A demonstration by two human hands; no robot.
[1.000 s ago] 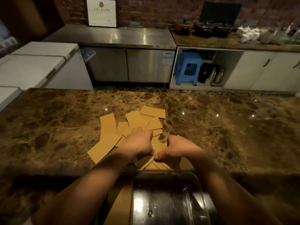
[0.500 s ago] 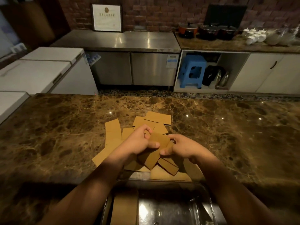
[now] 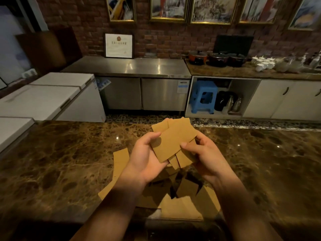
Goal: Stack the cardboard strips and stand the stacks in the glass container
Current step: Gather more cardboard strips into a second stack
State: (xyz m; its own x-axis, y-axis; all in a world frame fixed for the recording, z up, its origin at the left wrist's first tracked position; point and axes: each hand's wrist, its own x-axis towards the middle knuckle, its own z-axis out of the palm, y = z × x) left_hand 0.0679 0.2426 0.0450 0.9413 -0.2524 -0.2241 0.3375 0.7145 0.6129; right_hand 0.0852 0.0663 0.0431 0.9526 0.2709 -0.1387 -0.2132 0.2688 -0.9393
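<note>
Both hands hold a loose bundle of brown cardboard strips (image 3: 173,140) raised above the marble counter (image 3: 60,153). My left hand (image 3: 144,159) grips the bundle's left edge and my right hand (image 3: 203,153) grips its right side; the strips are fanned and uneven. More cardboard strips (image 3: 180,202) lie scattered on the counter beneath the hands, one at the left (image 3: 120,159). The glass container's rim (image 3: 182,223) shows dimly at the bottom edge, between my forearms.
White chest freezers (image 3: 43,96) stand at the left beyond the counter. A steel cabinet (image 3: 144,91), a blue stool (image 3: 203,96) and white cupboards (image 3: 278,98) line the far wall across a floor gap.
The hands have lifted a gathered bundle of strips off the counter and up towards the camera. The view has tilted upward, so the glass container has slid nearly out of frame.
</note>
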